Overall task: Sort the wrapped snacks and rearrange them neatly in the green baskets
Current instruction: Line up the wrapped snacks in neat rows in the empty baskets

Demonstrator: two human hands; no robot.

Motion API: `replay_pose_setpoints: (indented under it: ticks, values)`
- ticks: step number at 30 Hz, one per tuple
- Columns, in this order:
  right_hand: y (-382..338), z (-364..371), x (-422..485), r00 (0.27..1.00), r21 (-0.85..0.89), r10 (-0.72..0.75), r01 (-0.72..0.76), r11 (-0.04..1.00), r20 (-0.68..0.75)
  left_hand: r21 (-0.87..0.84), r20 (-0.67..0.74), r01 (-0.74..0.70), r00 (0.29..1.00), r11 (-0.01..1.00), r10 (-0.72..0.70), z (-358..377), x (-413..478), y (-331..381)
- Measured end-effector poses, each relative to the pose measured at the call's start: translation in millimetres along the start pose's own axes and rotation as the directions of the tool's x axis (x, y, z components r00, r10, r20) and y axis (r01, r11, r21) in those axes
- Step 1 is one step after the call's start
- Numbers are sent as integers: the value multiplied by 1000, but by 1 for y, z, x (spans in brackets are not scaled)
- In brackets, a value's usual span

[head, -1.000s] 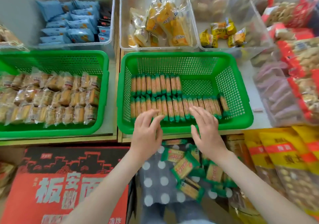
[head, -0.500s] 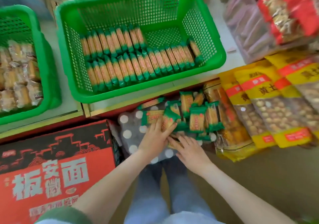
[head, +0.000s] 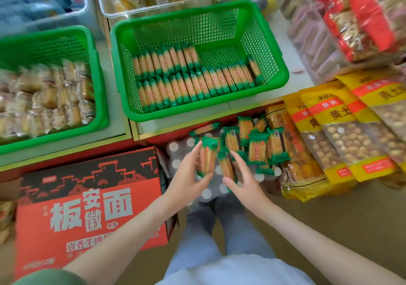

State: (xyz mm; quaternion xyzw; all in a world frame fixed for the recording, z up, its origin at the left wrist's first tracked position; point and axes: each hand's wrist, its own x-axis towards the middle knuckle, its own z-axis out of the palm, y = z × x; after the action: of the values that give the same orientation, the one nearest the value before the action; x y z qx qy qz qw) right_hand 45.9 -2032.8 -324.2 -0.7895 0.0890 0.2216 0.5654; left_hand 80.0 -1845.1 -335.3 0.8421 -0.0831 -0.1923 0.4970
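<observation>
Raised off the pile (head: pixel 257 150) since the earlier frame, one packet (head: pixel 206 161) is gripped upright by the left hand (head: pixel 186 177) and a second packet (head: pixel 226 168) by the right hand (head: pixel 246 183), below the basket (head: pixel 197 114) on the desk (head: pixel 263 102); both are best slotted edgewise into the short back row (head: pixel 167 60).

Pale shelf (head: pixel 292 88) under green baskets (head: pixel 197 108), seemingly clear bins (head: pixel 142 10) behind
</observation>
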Motion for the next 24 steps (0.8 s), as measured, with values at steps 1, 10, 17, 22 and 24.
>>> replay_pose_setpoints:
  ticks: [1,10,17,22,24]
  values:
    - [-14,1,3,1000,59,0,-1,998,15,-48,-33,18,999,999,-20,-4,2,7]
    - [-108,-2,66,979,253,-23,-30,967,203,-139,-139,12,990,990,-32,-64,45,60]
    - [-144,-11,145,987,346,64,-111,932,144,-39,-12,-5,1000,999,4,-108,96,60]
    - [-167,-34,227,989,158,47,-25,987,-138,665,-138,127,989,736,-46,-134,139,37]
    - [-179,-51,262,974,8,20,-19,1000,-225,780,-277,259,959,570,-58,-149,149,19]
